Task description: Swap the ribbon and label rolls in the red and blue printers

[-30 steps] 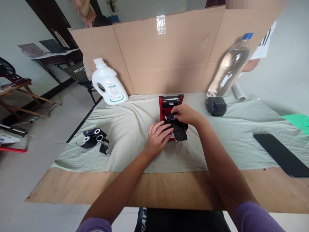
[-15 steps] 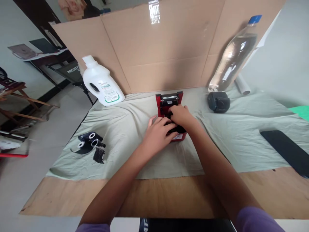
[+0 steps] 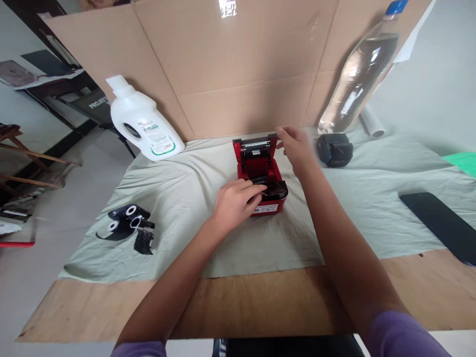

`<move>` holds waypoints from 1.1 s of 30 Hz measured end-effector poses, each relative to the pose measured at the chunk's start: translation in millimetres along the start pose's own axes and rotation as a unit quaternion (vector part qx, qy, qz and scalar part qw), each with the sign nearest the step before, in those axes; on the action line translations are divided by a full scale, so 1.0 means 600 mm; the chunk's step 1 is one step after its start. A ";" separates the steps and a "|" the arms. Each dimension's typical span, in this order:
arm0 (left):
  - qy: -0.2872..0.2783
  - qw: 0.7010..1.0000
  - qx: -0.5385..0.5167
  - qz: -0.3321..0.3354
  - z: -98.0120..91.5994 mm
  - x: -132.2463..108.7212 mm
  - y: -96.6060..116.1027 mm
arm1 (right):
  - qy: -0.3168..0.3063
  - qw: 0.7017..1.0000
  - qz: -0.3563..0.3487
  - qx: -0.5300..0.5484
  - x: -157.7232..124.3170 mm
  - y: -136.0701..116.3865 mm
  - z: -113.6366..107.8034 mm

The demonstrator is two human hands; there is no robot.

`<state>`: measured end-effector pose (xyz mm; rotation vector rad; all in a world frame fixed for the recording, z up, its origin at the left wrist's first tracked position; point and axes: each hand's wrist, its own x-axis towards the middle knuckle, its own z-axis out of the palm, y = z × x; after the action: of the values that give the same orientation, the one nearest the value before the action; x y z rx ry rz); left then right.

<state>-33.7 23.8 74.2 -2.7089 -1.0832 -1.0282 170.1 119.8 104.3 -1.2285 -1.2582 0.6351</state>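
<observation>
A small red and black box that looks like a label printer [image 3: 268,208] stands on the cloth with its lid [image 3: 256,147] raised; a roller shows inside the lid. My right hand [image 3: 295,148] pinches the lid's upper right corner between thumb and fingers. At the printer's front left edge, my left hand [image 3: 235,201] is closed over the rim, its index finger reaching across the dark, shiny material in the front of the body. The left fingertips are partly hidden, as is part of the printer's left wall.
To the left lie black rolls with white cores [image 3: 131,210] and crumpled black film [image 3: 144,242]. A white detergent bottle [image 3: 148,126] and a clear bottle [image 3: 360,79] stand before the cardboard [image 3: 238,64]. On the right are a black object [image 3: 334,150], a white tube [image 3: 372,124] and a phone [image 3: 441,225].
My right hand has moved from inside the printer up to the lid's right corner. My left hand has drawn back slightly to the front left rim. The view has shifted a little.
</observation>
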 end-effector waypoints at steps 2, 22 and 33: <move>0.012 1.000 -0.002 0.010 -0.001 -0.001 -0.002 | -0.005 0.998 0.036 0.052 -0.007 0.012 0.010; 0.102 0.968 -0.200 -0.111 -0.001 0.010 0.008 | -0.133 0.931 0.107 0.323 -0.129 0.090 -0.002; 0.117 0.963 -0.186 -0.157 0.009 0.007 0.000 | -0.124 0.942 0.121 0.288 -0.138 0.100 0.000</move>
<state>-28.4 27.9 72.6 -2.6247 -1.4268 -1.7120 163.3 62.8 19.2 -0.8273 -1.0176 1.2691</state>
